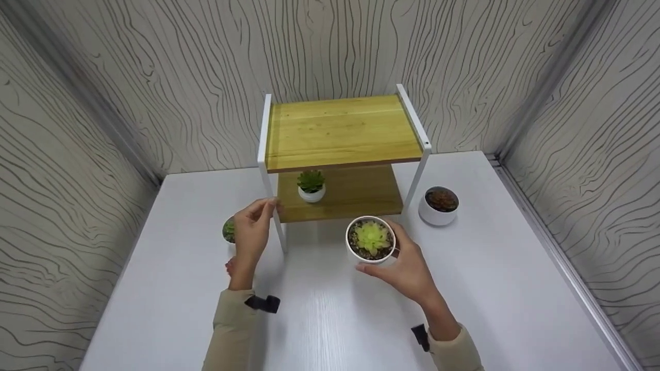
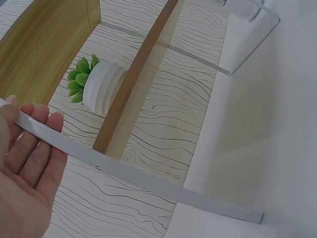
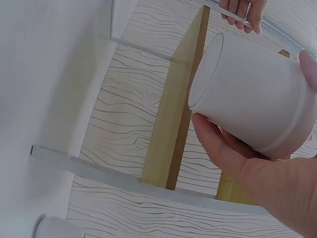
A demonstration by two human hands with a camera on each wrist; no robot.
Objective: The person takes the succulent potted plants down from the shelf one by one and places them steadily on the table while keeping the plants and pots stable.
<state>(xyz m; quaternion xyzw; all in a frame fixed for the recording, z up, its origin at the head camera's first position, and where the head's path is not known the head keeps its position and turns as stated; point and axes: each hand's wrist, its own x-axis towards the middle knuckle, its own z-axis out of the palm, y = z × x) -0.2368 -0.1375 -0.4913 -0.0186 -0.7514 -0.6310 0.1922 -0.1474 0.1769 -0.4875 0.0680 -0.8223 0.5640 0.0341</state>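
My right hand (image 1: 407, 263) grips a white pot (image 3: 252, 91) with a yellow-green succulent (image 1: 371, 238), held in front of the shelf's lower board; in the right wrist view its fingers curl round the pot's side. My left hand (image 1: 252, 229) holds the shelf's front left white post (image 2: 133, 173) between thumb and fingers. On the lower board (image 1: 356, 193) stands a small ribbed white pot (image 2: 105, 89) with a dark green plant (image 1: 311, 181). The upper board (image 1: 343, 131) bears nothing.
Right of the shelf, a white pot (image 1: 438, 216) with a reddish-brown plant stands on the white table (image 1: 319, 330). A green plant (image 1: 229, 230) and something red (image 1: 230, 266) are partly hidden behind my left hand and wrist. Patterned panels (image 1: 330, 46) surround the table.
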